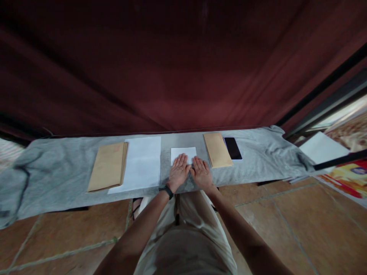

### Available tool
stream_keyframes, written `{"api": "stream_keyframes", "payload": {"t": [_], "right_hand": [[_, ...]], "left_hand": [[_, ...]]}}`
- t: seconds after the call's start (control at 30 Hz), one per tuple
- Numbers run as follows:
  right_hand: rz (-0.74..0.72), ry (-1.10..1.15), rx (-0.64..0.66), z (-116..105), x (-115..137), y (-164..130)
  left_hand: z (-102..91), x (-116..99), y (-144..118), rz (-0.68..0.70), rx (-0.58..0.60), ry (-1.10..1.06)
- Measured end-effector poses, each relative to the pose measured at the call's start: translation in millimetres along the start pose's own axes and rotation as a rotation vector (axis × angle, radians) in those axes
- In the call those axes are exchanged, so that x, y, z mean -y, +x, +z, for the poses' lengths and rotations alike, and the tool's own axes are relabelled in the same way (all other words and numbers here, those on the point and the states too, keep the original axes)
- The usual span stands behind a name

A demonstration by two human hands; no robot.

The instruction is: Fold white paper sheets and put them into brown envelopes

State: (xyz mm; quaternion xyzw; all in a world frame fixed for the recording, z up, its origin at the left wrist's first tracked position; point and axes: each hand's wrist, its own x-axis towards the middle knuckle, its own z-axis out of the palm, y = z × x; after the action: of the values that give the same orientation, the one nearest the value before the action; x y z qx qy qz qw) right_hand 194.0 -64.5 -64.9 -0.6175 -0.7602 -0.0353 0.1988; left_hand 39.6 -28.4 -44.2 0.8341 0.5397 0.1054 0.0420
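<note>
A small white sheet of paper, perhaps folded, lies on the grey cloth right in front of me. My left hand, with a dark band on its wrist, rests flat with its fingers over the sheet's lower left part. My right hand lies flat too, its fingertips at the sheet's lower right corner. The thumbs nearly meet below the paper. Left of my hands are large white sheets, partly under a stack of brown envelopes. To the right lie more brown envelopes.
A dark-screened phone sits beside the right-hand envelopes. Grey cloth covers the long narrow table. A dark red curtain hangs behind it. At the far right are a white board and a red and yellow printed package. Tiled floor shows below.
</note>
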Motion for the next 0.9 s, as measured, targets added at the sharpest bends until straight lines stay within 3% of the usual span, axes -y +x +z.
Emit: {"api": "stream_keyframes", "payload": {"t": [0.5, 0.73, 0.9], "right_hand": [[0.013, -0.012, -0.007, -6, 4, 0], [0.026, 0.016, 0.014, -9, 4, 2], [0.024, 0.021, 0.024, -8, 3, 3]], "left_hand": [[1.6, 18, -16, -0.174, -0.056, 0.059], [-1.3, 4, 17, -0.034, -0.019, 0.011], [1.4, 2, 40, -0.03, 0.014, 0.005]]}}
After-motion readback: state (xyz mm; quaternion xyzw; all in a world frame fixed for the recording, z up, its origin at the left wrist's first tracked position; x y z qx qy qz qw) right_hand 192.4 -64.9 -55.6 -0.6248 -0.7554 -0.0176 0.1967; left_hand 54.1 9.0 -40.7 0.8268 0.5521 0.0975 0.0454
